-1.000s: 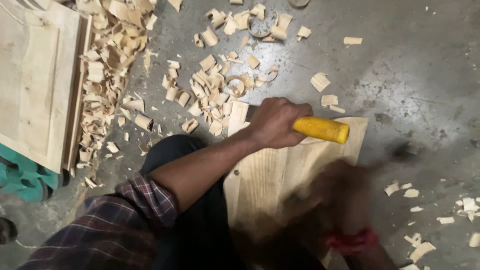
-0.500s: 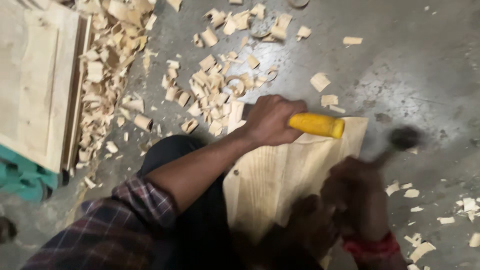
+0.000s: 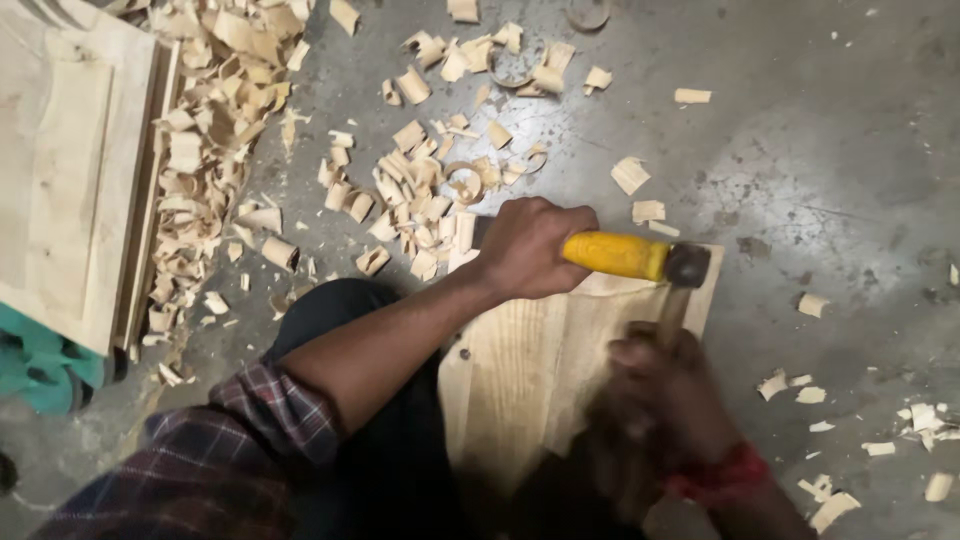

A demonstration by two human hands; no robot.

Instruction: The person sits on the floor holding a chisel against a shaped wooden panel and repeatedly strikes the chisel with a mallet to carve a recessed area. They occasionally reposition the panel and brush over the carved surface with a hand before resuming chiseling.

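Note:
My left hand point(image 3: 525, 248) grips a chisel with a yellow handle point(image 3: 615, 254), held flat across the far end of a pale wooden board point(image 3: 520, 365) that lies on the floor. My right hand point(image 3: 665, 395), blurred with motion, holds a hammer by its wooden shaft. The dark hammer head point(image 3: 688, 265) touches the butt end of the yellow handle. The chisel's blade is hidden behind my left hand. A red band sits on my right wrist point(image 3: 715, 475).
Several curled wood shavings point(image 3: 420, 190) are strewn over the grey concrete floor point(image 3: 820, 150), thickest at the upper left. A stack of pale boards point(image 3: 70, 180) lies at the left edge on a teal object point(image 3: 40, 365). My dark-trousered knee point(image 3: 330, 310) rests beside the board.
The hammer has swung in from the right and now meets the chisel's handle end. My left hand and the chisel have stayed in about the same place.

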